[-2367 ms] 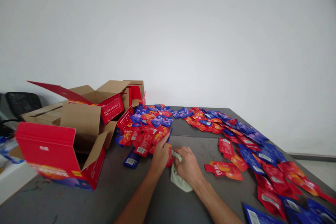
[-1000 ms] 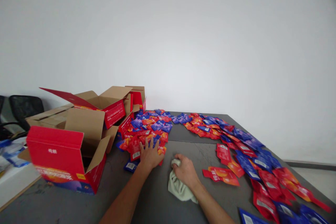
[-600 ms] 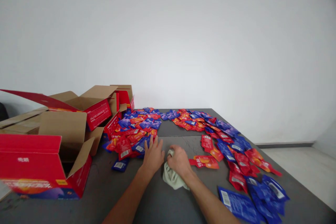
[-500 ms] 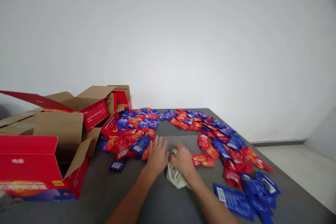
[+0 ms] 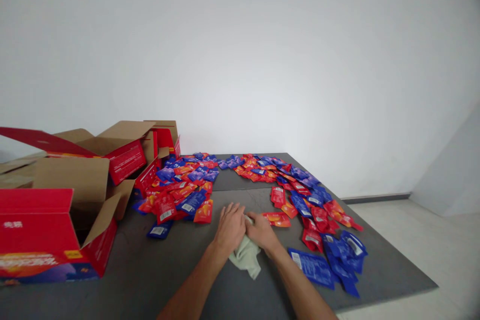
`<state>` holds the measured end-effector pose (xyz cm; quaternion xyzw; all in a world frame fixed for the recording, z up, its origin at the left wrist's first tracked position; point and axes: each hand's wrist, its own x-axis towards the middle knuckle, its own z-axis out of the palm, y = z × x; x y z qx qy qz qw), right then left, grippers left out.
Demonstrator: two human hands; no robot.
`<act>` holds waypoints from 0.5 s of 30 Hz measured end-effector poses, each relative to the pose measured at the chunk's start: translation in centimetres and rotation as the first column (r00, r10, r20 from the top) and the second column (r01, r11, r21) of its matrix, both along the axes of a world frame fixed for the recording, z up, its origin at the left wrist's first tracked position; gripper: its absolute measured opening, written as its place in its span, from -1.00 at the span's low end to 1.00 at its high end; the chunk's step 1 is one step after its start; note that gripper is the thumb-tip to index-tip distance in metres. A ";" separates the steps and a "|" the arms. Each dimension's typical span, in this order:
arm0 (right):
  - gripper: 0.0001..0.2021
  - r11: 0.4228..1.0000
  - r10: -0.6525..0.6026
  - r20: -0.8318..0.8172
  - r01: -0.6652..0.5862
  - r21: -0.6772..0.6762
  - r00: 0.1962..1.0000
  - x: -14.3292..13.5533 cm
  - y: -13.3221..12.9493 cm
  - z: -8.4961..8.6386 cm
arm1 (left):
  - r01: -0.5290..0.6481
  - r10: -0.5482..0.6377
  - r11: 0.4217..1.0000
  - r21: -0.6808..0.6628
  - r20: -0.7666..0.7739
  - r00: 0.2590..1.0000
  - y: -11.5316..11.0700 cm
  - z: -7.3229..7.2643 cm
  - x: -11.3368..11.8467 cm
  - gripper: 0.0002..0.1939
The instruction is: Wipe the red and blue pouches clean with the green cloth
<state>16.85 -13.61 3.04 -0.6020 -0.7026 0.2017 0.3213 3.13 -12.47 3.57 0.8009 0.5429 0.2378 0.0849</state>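
A crumpled pale green cloth (image 5: 245, 255) lies on the dark grey table (image 5: 232, 200), below and between my two hands. My left hand (image 5: 230, 226) is on the cloth's left side, fingers together and bent over it. From the right, my right hand (image 5: 260, 232) grips the bunched cloth, thumb side toward the left hand. Both hands nearly touch, and the cloth's loose end trails toward me. Just right of the right hand lies a flat red-orange pouch (image 5: 276, 219). What the fingertips pinch is partly hidden.
Open red cardboard boxes (image 5: 35, 230) crowd the left side, flaps sticking out. A pile of red and blue pouches (image 5: 180, 192) lies beside them. More pouches (image 5: 300, 190) spread along the right edge, with large blue ones (image 5: 311, 267) near the front. A white wall stands behind.
My left hand has moved from bare table onto the cloth, meeting the right hand. The cloth has shifted slightly left. The view has swung a little to the right.
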 end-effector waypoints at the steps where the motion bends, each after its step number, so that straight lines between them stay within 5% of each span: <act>1: -0.68 0.999 0.035 0.008 -0.035 -0.001 0.999 0.0 -0.2 -0.1 | 0.009 -0.009 1.000 -0.014 -0.025 1.000 -0.1 0.2 -0.1 -0.55; 4: -0.70 0.999 0.042 0.052 -0.044 0.022 0.998 0.4 -0.7 -0.1 | -0.011 0.006 0.999 -0.042 -0.118 0.993 -0.5 0.6 -0.1 -0.63; 10: -0.64 0.982 -0.148 0.145 0.129 0.135 0.978 3.2 -0.9 0.4 | 0.042 -0.033 0.998 0.043 -0.182 0.983 -1.4 1.8 2.0 -0.56; 15: -0.59 0.922 -0.384 0.340 0.333 0.200 0.858 7.0 -0.8 1.0 | 0.287 -0.292 0.956 -0.054 -0.165 0.942 -1.9 1.9 5.9 0.01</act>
